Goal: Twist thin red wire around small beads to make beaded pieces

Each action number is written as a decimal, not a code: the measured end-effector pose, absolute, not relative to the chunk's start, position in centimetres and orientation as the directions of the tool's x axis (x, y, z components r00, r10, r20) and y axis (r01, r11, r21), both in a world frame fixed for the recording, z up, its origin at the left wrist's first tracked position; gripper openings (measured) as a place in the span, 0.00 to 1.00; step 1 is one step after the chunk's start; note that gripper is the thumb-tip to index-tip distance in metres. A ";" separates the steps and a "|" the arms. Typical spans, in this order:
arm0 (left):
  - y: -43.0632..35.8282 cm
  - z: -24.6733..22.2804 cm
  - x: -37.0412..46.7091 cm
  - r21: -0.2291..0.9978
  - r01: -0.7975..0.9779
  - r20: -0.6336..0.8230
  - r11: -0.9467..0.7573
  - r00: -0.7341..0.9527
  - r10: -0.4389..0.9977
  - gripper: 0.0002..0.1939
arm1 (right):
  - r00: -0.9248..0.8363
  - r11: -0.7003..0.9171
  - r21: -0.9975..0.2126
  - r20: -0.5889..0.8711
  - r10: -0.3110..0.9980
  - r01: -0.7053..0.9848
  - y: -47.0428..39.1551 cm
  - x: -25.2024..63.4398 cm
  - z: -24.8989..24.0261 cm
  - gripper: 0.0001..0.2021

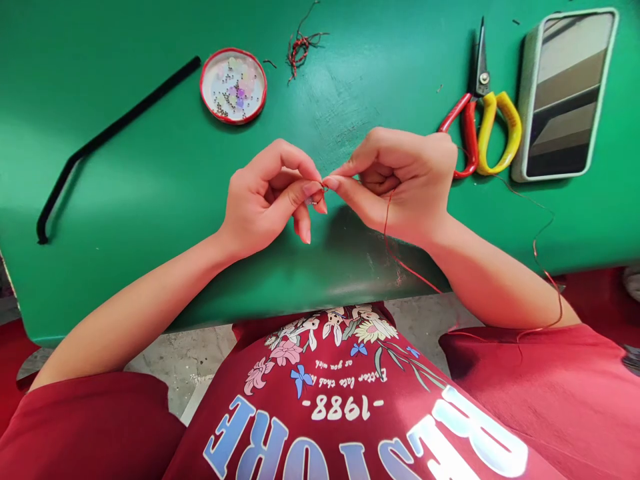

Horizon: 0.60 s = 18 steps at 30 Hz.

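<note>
Over the green table my left hand [273, 197] pinches a small loop of red cord between thumb and index finger; a few tiny silvery beads show by the thumb. My right hand [400, 177] meets it fingertip to fingertip, thumb and index pressed together on the same cord. From under my right palm the thin red cord [407, 268] trails down past the table edge. More of it loops over my right forearm and up toward the scissors. The exact knot or crossing between the fingertips is too small to make out.
A red-rimmed lid [234, 117] holds small beads. Left of it lies a bent black straw [120, 123]. Tangled dark-red cord [300, 53] sits at the back. Scissors [483, 113] with red and yellow handles and a phone [565, 97] lie to the right. The table's front edge [300, 303] is near my body.
</note>
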<state>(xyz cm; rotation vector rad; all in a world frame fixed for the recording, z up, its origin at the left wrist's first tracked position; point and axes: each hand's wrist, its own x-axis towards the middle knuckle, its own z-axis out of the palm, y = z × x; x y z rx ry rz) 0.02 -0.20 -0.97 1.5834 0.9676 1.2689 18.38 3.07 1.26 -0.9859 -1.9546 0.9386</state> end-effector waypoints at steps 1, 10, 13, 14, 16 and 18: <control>-0.2 -1.2 0.1 0.940 0.059 0.324 -0.337 0.161 0.932 0.10 | -0.411 0.463 -0.811 0.308 0.858 0.357 2.9 18.3 1.1 0.20; -0.2 -2.8 0.2 0.933 0.134 0.319 -0.335 0.128 0.939 0.09 | -0.555 0.681 -0.382 0.397 0.731 0.625 3.8 18.4 0.6 0.11; -0.2 -2.6 0.2 0.934 0.141 0.310 -0.328 0.136 0.941 0.08 | -0.650 0.717 -0.421 0.318 0.690 0.555 4.2 18.8 1.1 0.10; -0.2 -2.5 0.2 0.936 0.142 0.303 -0.322 0.143 0.942 0.08 | -0.664 0.711 -0.455 0.293 0.688 0.536 4.2 18.8 1.3 0.09; -0.1 -2.4 0.1 0.941 0.139 0.285 -0.308 0.162 0.945 0.08 | -0.678 0.682 -0.530 0.246 0.693 0.504 4.2 18.9 1.7 0.08; -0.1 -2.2 0.0 0.949 0.122 0.268 -0.292 0.181 0.946 0.09 | -0.680 0.640 -0.606 0.212 0.702 0.473 4.2 19.1 2.0 0.05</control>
